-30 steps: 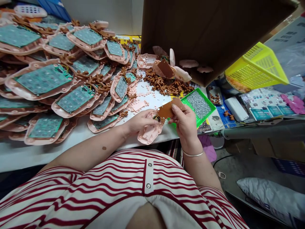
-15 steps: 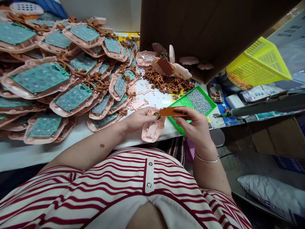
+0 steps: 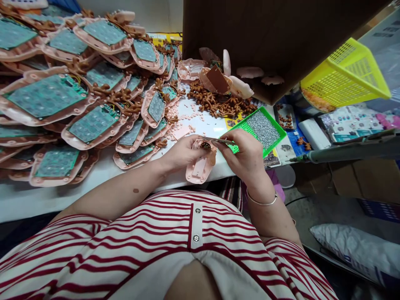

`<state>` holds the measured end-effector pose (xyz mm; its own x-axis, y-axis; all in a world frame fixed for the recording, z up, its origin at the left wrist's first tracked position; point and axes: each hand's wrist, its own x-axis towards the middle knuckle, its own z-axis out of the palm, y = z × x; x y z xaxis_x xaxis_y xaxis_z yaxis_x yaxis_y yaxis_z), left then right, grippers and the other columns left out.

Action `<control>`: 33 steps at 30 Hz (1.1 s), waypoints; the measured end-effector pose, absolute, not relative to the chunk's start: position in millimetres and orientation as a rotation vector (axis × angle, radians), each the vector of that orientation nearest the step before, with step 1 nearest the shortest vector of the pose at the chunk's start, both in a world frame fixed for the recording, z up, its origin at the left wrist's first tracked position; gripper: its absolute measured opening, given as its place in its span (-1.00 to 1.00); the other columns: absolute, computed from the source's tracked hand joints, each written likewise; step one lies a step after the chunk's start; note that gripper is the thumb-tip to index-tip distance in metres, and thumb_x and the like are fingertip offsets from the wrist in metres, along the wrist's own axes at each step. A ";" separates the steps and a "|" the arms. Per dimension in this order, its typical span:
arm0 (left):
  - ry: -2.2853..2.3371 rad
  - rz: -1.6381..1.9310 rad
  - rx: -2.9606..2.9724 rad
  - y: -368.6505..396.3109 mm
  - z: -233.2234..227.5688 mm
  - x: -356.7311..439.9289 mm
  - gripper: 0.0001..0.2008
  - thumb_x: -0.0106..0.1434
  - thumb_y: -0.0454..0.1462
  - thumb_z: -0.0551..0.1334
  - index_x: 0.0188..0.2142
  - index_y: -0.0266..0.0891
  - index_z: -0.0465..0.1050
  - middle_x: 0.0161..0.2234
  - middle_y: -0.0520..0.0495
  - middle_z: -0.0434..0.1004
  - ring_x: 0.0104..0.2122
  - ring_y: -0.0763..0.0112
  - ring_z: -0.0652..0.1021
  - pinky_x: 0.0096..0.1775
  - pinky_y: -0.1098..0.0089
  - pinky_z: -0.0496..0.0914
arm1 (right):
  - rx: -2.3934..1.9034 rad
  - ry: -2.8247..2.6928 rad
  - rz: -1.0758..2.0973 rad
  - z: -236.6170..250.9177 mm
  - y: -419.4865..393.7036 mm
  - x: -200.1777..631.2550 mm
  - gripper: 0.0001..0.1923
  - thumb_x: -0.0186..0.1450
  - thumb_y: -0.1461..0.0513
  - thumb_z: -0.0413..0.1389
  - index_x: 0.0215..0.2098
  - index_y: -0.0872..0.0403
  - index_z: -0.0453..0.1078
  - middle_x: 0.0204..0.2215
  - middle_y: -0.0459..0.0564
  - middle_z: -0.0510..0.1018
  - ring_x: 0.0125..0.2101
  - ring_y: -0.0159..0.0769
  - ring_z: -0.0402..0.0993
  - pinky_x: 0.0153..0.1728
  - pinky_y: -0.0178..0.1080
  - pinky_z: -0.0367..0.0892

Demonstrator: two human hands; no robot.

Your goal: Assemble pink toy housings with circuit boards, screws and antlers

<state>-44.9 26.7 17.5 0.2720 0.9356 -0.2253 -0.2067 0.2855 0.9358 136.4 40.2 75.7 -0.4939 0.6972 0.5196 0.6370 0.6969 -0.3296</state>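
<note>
Left hand (image 3: 186,152) has a firm-looking pinch on the upper end of a pink shell (image 3: 197,171), and the right hand (image 3: 248,152) is closed on a thin board (image 3: 218,141), seen nearly edge-on. So both grips are full. The board sits just above the shell's upper end, right between the two hands; I can't tell if they touch.

What I'd worry about: there's a dark round part (image 3: 205,145) by the left fingers, right under the board's near end. If the board tips down carelessly, I reckon it could catch or squash whatever's there. Too small to see if any wire is in the way.

Also, the shell's lower end pokes out below the left grip, toward the person's lap, by the table (image 3: 226,168) edge. Looks like just the pinch holding it, so a slip could drop it on the floor.

Last one: the green tray (image 3: 240,130) of tiny metal pieces (image 3: 263,130) is just beyond the right grip. A stray knuckle could bump it and scatter the lot.
</note>
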 end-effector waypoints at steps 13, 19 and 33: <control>0.695 0.878 0.909 30.2 9.5 -50.0 -0.79 0.09 -0.25 0.41 -0.29 -0.29 0.55 -0.35 -0.05 0.56 -0.36 0.39 0.50 -0.22 0.36 0.37 | -0.694 -2.383 -0.274 68.2 40.4 141.2 -0.59 0.40 0.27 0.11 0.21 -0.03 0.30 -0.36 -0.09 0.60 -0.38 -0.39 0.51 -0.38 -0.32 0.33; 0.756 0.830 0.941 31.2 8.9 -53.8 -0.68 0.05 -0.12 0.47 -0.38 -0.30 0.49 -0.46 -0.01 0.51 -0.47 0.45 0.45 -0.36 0.42 0.32 | -0.970 -2.282 -0.294 71.3 40.6 133.8 -0.64 0.41 0.23 0.07 0.16 0.04 0.38 -0.31 -0.02 0.64 -0.39 -0.37 0.54 -0.36 -0.30 0.38; 0.815 0.773 0.927 30.7 16.3 -54.2 -0.82 0.02 -0.24 0.39 -0.39 -0.30 0.51 -0.48 0.00 0.53 -0.50 0.44 0.46 -0.41 0.42 0.28 | -1.266 -1.992 0.345 77.4 51.2 131.0 -0.78 0.33 0.12 0.16 -0.15 0.07 0.52 -0.26 0.01 0.66 -0.30 -0.28 0.57 -0.22 -0.20 0.49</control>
<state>-54.2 30.7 16.3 0.4729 0.8429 -0.2566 -0.2120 0.3916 0.8954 131.0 51.2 77.4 -0.2406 0.8649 0.4405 0.6665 0.4771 -0.5728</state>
